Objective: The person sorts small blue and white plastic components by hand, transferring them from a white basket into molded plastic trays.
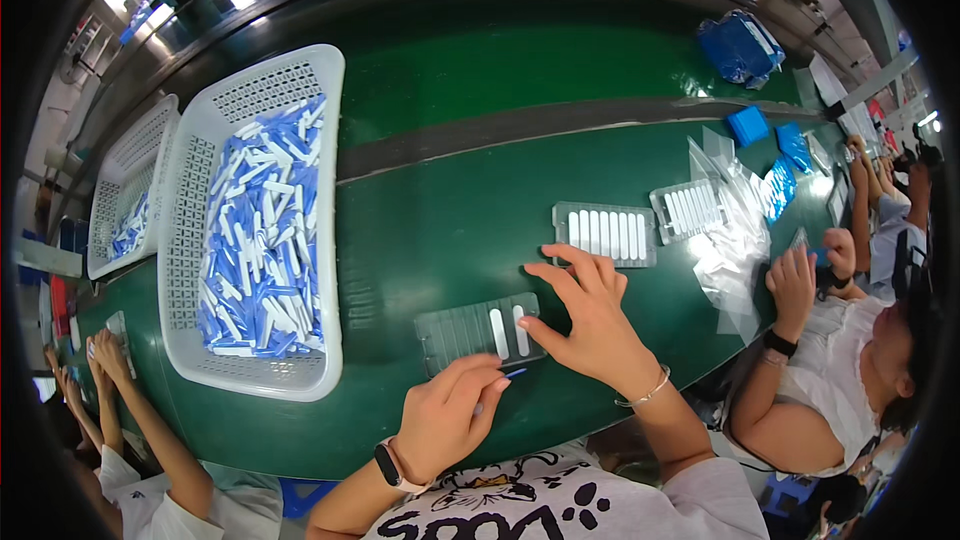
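The left hand [447, 418] pinches a blue-tipped stick [514, 374] just below the tray [478, 331] (slots run lengthwise away); the right hand [590, 315], open grip, steadies the tray.

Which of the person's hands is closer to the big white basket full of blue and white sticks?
Left. The left hand sits just right of the basket, near its lower corner. The right hand is farther right, fingers on the clear tray.
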### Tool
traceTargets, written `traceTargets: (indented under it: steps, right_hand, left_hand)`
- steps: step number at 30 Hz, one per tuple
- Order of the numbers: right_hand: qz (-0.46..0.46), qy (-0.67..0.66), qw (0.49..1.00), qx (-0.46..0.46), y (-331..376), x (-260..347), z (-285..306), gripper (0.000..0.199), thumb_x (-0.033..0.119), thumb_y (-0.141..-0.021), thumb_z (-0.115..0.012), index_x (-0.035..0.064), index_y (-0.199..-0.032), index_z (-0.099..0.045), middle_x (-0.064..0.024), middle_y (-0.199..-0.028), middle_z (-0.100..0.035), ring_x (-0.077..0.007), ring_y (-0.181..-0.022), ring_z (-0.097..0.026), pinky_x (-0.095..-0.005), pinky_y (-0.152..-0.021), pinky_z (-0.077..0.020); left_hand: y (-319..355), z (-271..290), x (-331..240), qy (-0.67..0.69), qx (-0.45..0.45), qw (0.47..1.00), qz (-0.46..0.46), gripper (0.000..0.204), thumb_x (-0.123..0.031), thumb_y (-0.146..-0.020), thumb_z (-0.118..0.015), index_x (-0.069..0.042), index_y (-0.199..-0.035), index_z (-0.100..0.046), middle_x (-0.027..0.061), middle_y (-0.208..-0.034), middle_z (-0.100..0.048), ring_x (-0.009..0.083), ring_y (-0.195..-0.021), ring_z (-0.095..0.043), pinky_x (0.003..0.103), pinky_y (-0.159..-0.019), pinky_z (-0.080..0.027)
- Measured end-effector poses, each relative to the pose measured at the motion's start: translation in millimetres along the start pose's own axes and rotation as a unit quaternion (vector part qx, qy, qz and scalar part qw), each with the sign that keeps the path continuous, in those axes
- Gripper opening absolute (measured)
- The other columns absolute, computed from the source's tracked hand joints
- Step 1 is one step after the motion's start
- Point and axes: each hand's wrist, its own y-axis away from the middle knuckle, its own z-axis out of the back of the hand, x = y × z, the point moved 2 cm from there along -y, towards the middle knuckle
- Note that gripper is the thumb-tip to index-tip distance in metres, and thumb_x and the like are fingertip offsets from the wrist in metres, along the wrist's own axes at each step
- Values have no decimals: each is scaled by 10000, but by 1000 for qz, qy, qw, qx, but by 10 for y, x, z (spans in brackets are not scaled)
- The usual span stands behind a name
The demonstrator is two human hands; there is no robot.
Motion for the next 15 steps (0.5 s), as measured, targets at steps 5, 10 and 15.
traceTargets:
  steps: [5,10,15]
  right_hand:
    - [-14,-3,1000,-2,36,-5,23,508,158,-712,-722,128,-1190,-554,-73,-1318,-418,-270,-1063,-428,-415,-883,-299]
    - [5,-8,999,-46,18,160,181,441,123,-738,-718,99,-1155,-577,-72,-1280,-474,-251,-1018,-469,-381,-868,-351]
    - [26,-316,948,15,194,334,150,271,84,-777,-729,45,-1039,-672,-90,-983,-644,-223,-853,-601,-300,-707,-489]
  left_hand:
    - [-65,96,2,138,-119,981,69,74,-53,-833,-669,-26,-860,-606,94,-738,-582,211,-586,-543,296,-491,-425]
    - [-59,204,-9,165,-135,968,133,73,-75,-886,-615,-4,-882,-600,72,-739,-545,128,-575,-463,260,-512,-365]
    - [-35,149,-25,296,-23,927,230,131,-143,-904,-623,-13,-888,-626,23,-702,-564,63,-594,-435,221,-530,-349]
